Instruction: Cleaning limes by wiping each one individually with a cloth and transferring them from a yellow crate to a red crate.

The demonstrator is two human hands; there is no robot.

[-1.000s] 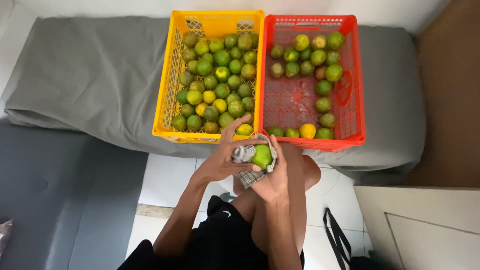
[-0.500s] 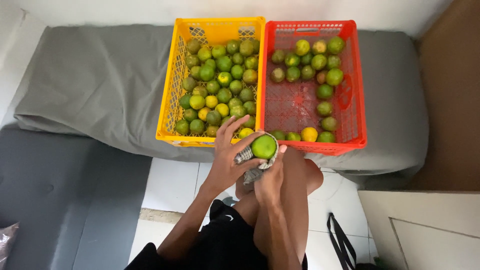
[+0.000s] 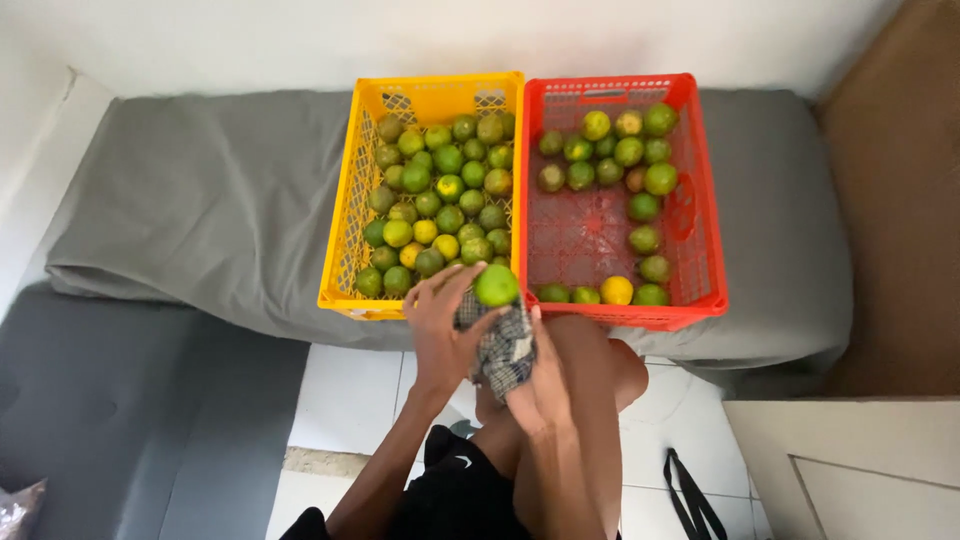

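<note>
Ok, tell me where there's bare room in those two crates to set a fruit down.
The red plastic crate has bare floor across its left-centre, bordered by fruit along the far end, right wall and near edge. The yellow plastic crate is crowded, with only its far-left corner bare.

I see a round green lime (image 3: 496, 285) at the yellow crate's near edge, perched above a crumpled checked cloth (image 3: 503, 345) bunched just below it.
</note>
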